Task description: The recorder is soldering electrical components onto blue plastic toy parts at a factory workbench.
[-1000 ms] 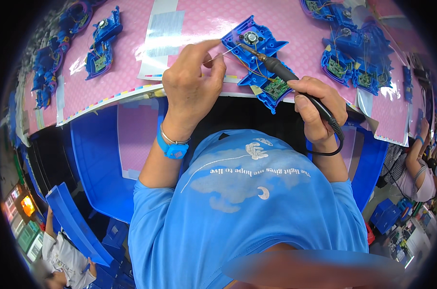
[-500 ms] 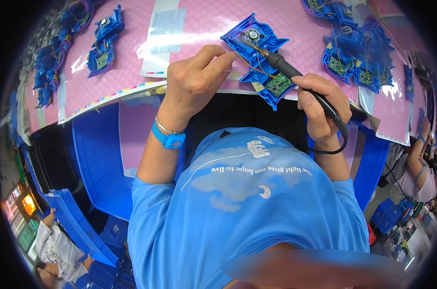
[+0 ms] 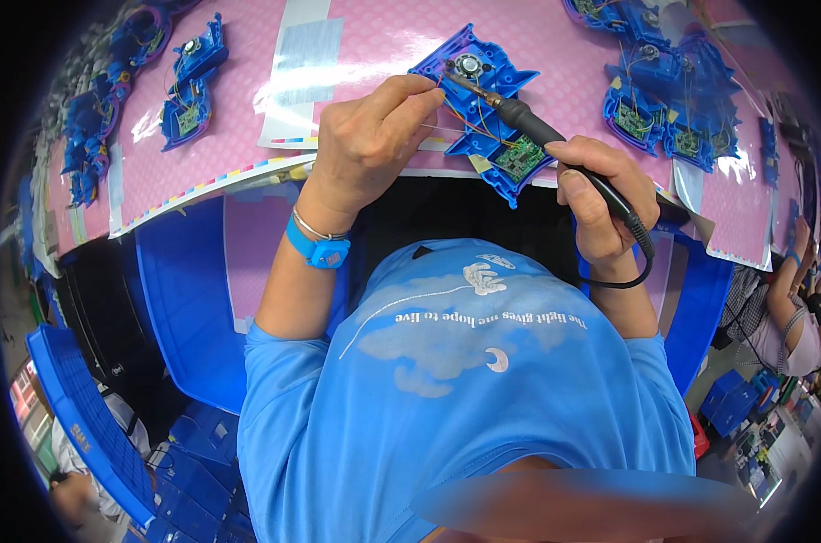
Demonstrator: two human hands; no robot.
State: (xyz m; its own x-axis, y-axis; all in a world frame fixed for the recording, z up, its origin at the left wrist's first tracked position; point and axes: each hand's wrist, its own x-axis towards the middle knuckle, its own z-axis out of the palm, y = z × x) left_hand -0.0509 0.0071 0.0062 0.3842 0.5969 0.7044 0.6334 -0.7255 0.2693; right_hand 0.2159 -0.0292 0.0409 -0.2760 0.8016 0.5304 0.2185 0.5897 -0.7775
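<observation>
Blue plastic shell already holds its speaker and board; I guess the wires aren't finished. Left hand fingers seem to pinch one wire; right hand fingers wrap the soldering iron.

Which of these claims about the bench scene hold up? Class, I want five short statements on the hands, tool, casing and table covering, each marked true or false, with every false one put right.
1. The right hand holds a soldering iron. True.
2. The left hand holds a second iron. False: its thumb and forefinger are pinched together beside the blue casing.
3. A green circuit board sits in the casing's half nearer the person. True.
4. The blue wristband is on the right wrist. False: it is on the left wrist.
5. The table covering is mostly pink. True.
</observation>
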